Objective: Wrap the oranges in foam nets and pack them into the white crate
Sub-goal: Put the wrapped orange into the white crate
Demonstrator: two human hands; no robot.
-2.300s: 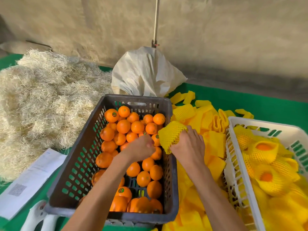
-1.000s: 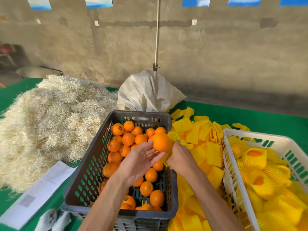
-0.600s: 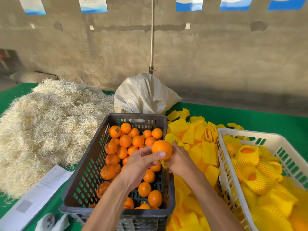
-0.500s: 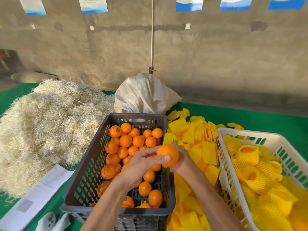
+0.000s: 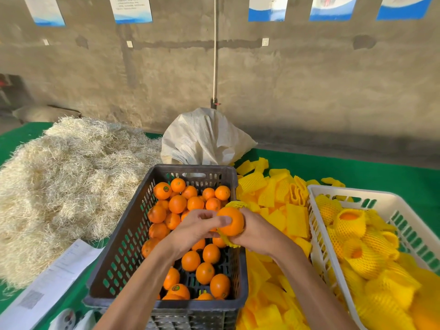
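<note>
An orange (image 5: 232, 222) sits partway inside a yellow foam net (image 5: 234, 205), above the right rim of the dark crate (image 5: 116, 253). My left hand (image 5: 192, 231) pinches the orange with thumb and fingers. My right hand (image 5: 254, 231) grips the net round the orange from the right and below. The dark crate holds several loose oranges (image 5: 177, 203). The white crate (image 5: 338, 194) at the right holds several net-wrapped oranges (image 5: 350, 222).
A heap of flat yellow foam nets (image 5: 281, 210) lies between the two crates. Pale straw (image 5: 62, 182) covers the left of the green table (image 5: 357, 167). A white sack (image 5: 204, 136) stands behind the dark crate, and printed paper (image 5: 54, 279) lies at the front left.
My left hand lifted an orange out of the dark crate and brought it to the net in my right hand. The orange now sits deeper in the net.
</note>
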